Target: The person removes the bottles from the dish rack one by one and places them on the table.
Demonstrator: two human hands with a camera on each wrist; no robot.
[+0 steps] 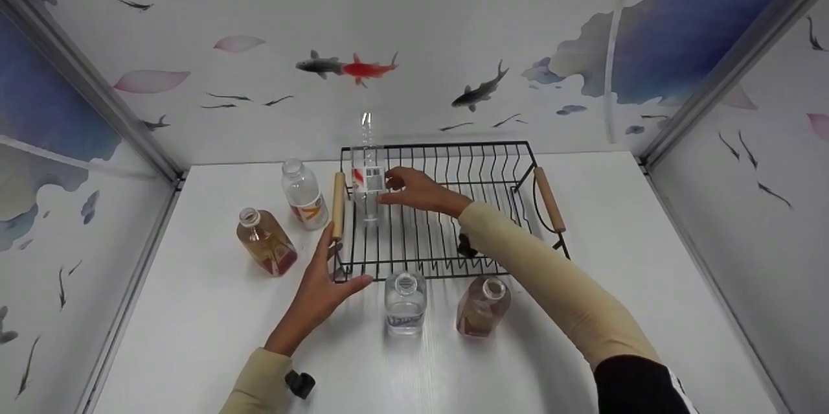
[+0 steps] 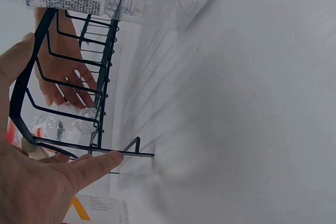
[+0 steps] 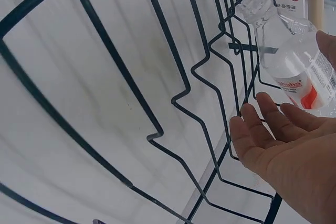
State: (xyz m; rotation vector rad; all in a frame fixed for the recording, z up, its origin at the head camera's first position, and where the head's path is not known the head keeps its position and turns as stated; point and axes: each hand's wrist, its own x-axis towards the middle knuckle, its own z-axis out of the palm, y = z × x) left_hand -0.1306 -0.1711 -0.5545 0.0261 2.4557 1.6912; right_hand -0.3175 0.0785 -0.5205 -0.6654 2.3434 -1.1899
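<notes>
A clear plastic bottle (image 1: 368, 158) with a red-and-white label stands in the left end of a black wire dish rack (image 1: 447, 266). My right hand (image 1: 418, 188) is right beside it, the thumb and fingers spread on its right side. In the right wrist view the fingers (image 3: 268, 124) are lightly bent beside the bottle (image 3: 291, 61). My left hand (image 1: 318, 291) rests at the rack's front left corner, the thumb along the front and the straight fingers beside the wooden handle (image 1: 338, 207). In the left wrist view a fingertip (image 2: 113, 157) touches the lower wire.
Left of the rack stand a clear bottle with an orange mark (image 1: 304, 197) and a bottle of brownish drink (image 1: 265, 242). In front are another clear bottle (image 1: 405, 304) and a brownish bottle (image 1: 482, 307). Printed wall panels (image 1: 414, 25) enclose the white table (image 1: 194, 310).
</notes>
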